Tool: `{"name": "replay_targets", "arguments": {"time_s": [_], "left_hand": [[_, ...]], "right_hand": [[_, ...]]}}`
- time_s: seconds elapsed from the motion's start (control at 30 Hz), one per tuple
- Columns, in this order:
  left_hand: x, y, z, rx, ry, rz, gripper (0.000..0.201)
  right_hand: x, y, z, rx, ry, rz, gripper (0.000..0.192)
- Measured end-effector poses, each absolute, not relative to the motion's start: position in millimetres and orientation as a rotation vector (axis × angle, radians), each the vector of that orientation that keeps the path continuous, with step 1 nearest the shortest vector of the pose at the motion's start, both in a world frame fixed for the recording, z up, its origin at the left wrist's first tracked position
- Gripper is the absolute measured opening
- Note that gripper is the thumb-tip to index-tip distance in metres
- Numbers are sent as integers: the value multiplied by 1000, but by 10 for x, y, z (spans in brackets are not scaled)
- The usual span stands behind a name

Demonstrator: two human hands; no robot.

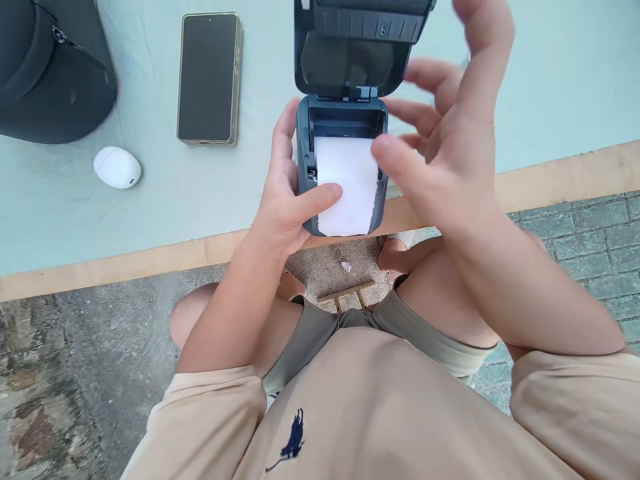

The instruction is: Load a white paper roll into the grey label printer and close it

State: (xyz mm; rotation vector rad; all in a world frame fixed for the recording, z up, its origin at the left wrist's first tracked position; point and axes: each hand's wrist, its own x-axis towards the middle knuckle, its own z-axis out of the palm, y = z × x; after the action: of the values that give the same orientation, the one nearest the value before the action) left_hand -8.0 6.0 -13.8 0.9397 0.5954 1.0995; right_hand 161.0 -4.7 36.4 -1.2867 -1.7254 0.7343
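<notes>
A small dark portable label printer [303,157] is held over the table's near edge, its lid [350,63] swung up and back. White paper [353,167] with ragged edges lies across its open bay and down over the front. My left hand [295,193] grips the printer's left side, the thumb pressing on the paper. At the right side is my right hand [445,133], its thumb near the paper's upper right corner and its other fingers spread behind the lid hinge. Whether that thumb touches the paper I cannot tell.
On the pale green tabletop [150,207] lie a smartphone [207,80], a white earbud case [117,167] and a black zipped bag [55,73]. The wooden table edge [200,253] runs just above my knees. A small white scrap [346,267] is on the ground.
</notes>
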Motion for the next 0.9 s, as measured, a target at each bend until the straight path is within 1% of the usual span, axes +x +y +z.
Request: {"name": "replay_targets", "arguments": {"time_s": [0.07,0.17,0.27,0.43,0.47,0.5,0.6,0.67,0.77,0.9], "left_hand": [[-75,89,-180,1002,611,1098,79],[-70,150,-282,1104,594,1100,95],[-73,187,-372,1148,572,1093,100],[-81,167,-390,1159,621,1097,106],[-82,162,-381,1157,631,1084,108],[-82,159,-371,1153,637,1077,110],[-88,160,-350,1146,633,1050,112],[-95,159,-341,1149,605,1049,111],[-107,145,-317,1133,596,1057,107],[-112,109,-262,1130,609,1045,101]], "right_hand": [[1615,-8,380,-1253,-1676,757,56],[1609,48,363,-1136,-1642,749,53],[1576,48,343,-1174,-1579,637,49],[1556,8,342,-1214,-1669,588,21],[1570,13,334,-1213,-1715,588,21],[1591,24,323,-1193,-1786,584,25],[1679,72,290,-1085,-2005,579,48],[1740,99,281,-1020,-2106,557,54],[1803,115,289,-950,-2212,500,55],[1816,110,303,-961,-2186,507,43]]}}
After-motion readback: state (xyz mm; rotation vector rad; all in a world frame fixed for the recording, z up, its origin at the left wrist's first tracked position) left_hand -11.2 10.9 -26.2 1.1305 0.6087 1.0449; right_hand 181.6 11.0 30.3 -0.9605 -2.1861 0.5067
